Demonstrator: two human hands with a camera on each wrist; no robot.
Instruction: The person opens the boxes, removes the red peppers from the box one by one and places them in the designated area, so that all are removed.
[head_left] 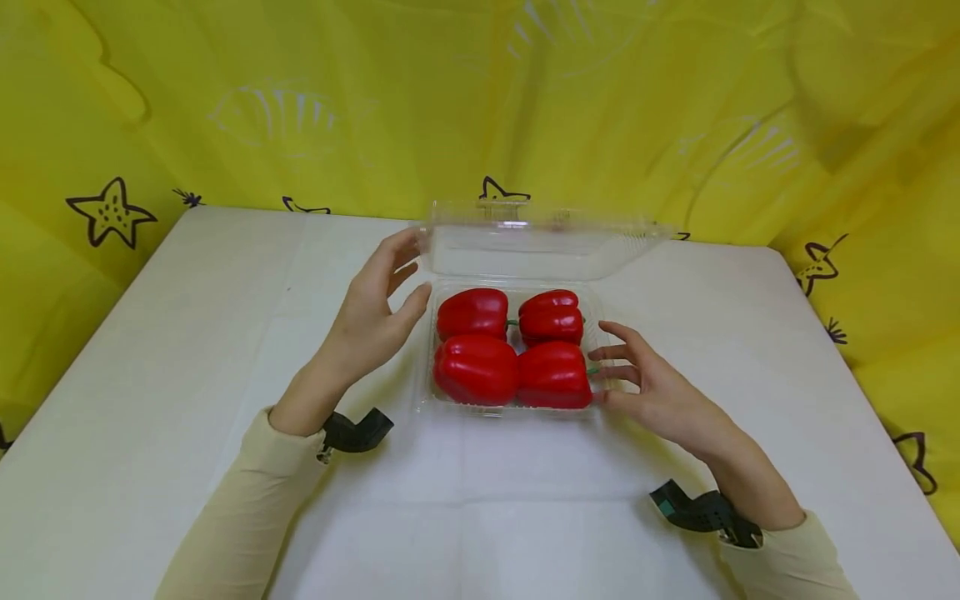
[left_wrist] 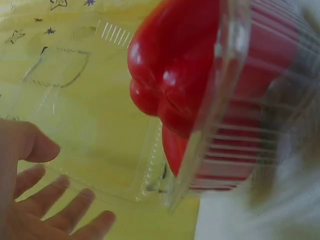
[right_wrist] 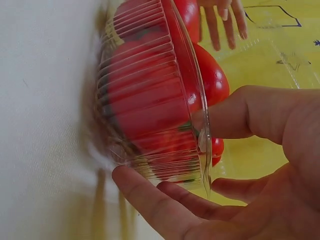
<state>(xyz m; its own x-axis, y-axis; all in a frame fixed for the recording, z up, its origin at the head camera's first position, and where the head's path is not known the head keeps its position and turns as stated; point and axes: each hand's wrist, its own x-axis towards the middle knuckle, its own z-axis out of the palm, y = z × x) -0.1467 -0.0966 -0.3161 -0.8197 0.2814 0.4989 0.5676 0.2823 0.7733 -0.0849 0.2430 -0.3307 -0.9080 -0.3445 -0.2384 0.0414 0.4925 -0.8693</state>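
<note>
A clear plastic clamshell box (head_left: 517, 412) rests on the table with its lid (head_left: 525, 250) raised at the back. Inside lie several red bell peppers (head_left: 476, 371), some with green stems. My left hand (head_left: 371, 312) is at the box's left, fingers spread and relaxed, fingertips right at the lid's left edge. On the other side, my right hand (head_left: 660, 392) reaches to the right wall with loosely bent fingers. In the right wrist view, the right thumb (right_wrist: 245, 112) overlaps the rim while the other fingers lie low beside the ribbed wall.
A white-covered table (head_left: 465, 533) carries the box. Yellow fabric (head_left: 420, 100) with starfish and fish drawings hangs behind and along both sides. Black straps with small devices (head_left: 356, 431) sit on both wrists, below light sleeves (head_left: 240, 508).
</note>
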